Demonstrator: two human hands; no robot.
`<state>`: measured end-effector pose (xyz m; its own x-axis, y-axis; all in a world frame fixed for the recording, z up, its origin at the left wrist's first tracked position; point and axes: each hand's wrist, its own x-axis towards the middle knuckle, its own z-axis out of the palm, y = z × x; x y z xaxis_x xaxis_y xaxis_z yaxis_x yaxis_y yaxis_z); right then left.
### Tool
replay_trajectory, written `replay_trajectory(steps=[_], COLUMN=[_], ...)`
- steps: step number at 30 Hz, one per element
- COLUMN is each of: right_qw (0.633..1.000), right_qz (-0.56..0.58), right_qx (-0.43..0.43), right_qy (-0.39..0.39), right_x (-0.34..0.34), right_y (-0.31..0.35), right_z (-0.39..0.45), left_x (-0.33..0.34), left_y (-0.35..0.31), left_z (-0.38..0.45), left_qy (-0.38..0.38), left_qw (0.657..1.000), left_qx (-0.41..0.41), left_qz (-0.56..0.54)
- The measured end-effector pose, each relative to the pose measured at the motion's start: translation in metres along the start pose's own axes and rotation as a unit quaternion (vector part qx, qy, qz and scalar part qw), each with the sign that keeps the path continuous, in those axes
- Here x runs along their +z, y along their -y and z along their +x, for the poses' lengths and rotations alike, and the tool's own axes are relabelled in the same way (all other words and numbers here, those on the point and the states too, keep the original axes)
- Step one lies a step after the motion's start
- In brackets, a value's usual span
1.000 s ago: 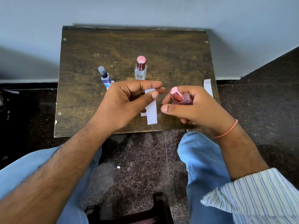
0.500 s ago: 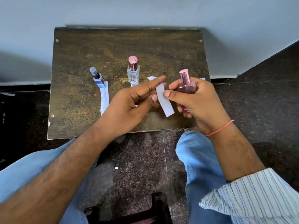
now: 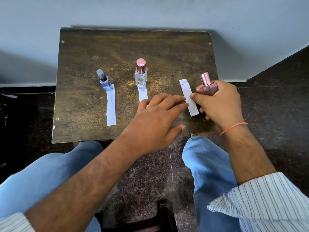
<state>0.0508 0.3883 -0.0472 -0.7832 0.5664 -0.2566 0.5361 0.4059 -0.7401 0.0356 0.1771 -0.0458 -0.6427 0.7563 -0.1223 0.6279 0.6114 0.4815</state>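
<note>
Grips pink-capped perfume bottle (image 3: 209,89) upright in right hand (image 3: 220,102), above right edge of table (image 3: 83,106); thumb on paper test strip (image 3: 188,93). Lays left hand (image 3: 157,121) flat, fingers straight, touching strip. Probably glass: rigid, slick, breakable; best held round body. Strip light, flimsy.

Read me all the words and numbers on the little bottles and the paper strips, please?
No words or numbers can be read here.
Blue bottle: its coloured label is too blurred.
Clear bottle, and pink bottle in the right hand: no writing shows.
Left paper strip and middle paper strip: look blank.
Right paper strip: a faint grey mark, unreadable.
</note>
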Motion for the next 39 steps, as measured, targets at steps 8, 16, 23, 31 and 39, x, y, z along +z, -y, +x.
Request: replay_trajectory(steps=[8, 16, 23, 31, 39], right_qw=[0.999, 0.999, 0.994, 0.981, 0.983], right_qz=[-0.034, -0.035, 0.102, 0.184, 0.087], right_qx=[0.013, 0.017, -0.017, -0.062, -0.161], right_qy=[0.020, 0.030, 0.026, 0.003, -0.014], right_x=[-0.003, -0.006, -0.009, -0.019, -0.018], right_y=[0.010, 0.012, 0.011, 0.014, 0.013], right_z=[-0.011, -0.013, -0.007, 0.003, 0.011], left_x=[0.006, 0.010, 0.012, 0.013, 0.013], left_y=[-0.010, -0.011, -0.009, -0.008, -0.008], left_z=[0.007, 0.008, 0.008, 0.006, 0.007], left_qy=[0.068, 0.083, 0.076, 0.074, 0.074], left_qw=[0.996, 0.994, 0.994, 0.994, 0.995], left_qx=[-0.006, -0.010, -0.008, -0.003, -0.007], left_qz=[0.054, 0.076, 0.079, 0.076, 0.071])
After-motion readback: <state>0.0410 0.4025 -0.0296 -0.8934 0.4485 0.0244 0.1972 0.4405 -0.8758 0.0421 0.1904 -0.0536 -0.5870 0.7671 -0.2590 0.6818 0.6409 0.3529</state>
